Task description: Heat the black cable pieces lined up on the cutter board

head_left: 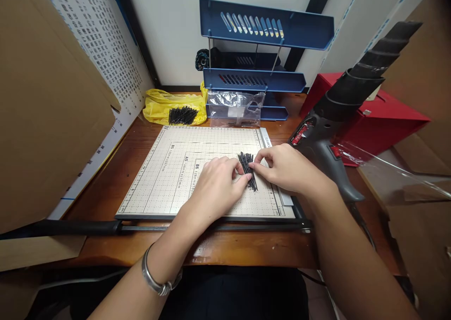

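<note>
A small pile of short black wires (pixel 247 169), some showing pale tips, lies on the cream gridded board of a paper cutter (pixel 151 188). From the left, my left hand (pixel 221 186) holds the pile's edge, with thumb and curled fingers closed against it. My right hand (pixel 282 167) pinches at the opposite side, its thumb and index finger on the wires. The fingers partly cover the pile. Along the near edge of the board runs the cutter's blade arm, ending in a black handle (pixel 84 228) at the left.
More black wires (pixel 183 115) lie on a yellow plastic bag (pixel 155 106) at the back. Beside it, a clear bag (pixel 236 108) leans on a blue tiered rack (pixel 253 79). A heat gun (pixel 320 122) stands at the right before a red box (pixel 398 111). Cardboard (pixel 49 99) walls the left.
</note>
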Motion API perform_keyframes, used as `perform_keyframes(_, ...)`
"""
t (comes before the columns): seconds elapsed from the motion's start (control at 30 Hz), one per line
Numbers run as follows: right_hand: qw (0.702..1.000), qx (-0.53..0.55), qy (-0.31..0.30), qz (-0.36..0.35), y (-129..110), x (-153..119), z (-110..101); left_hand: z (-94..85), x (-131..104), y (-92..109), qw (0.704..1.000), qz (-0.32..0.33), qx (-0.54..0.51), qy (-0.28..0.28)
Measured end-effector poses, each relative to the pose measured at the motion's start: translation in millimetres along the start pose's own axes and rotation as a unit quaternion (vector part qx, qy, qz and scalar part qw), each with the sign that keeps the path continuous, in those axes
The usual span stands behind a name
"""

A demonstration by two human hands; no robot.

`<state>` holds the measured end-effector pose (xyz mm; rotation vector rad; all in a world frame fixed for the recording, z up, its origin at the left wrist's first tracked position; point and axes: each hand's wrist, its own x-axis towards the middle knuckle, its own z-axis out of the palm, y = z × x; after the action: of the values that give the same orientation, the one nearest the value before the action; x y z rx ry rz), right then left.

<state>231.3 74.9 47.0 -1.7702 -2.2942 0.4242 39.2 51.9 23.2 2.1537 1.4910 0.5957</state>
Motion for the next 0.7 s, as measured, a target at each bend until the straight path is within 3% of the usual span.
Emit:
perform_keyframes(0.2,0.999,0.026,-0.018,-0.013,-1,-1,-2,-0.2,-1,-3,0.999,0.004,-0.053,0.005)
perform_keyframes(0.7,1.000,0.000,0.010,0.020,1,0,-1,9.0,4,1,0.997,-0.045,-0.023,0.056)
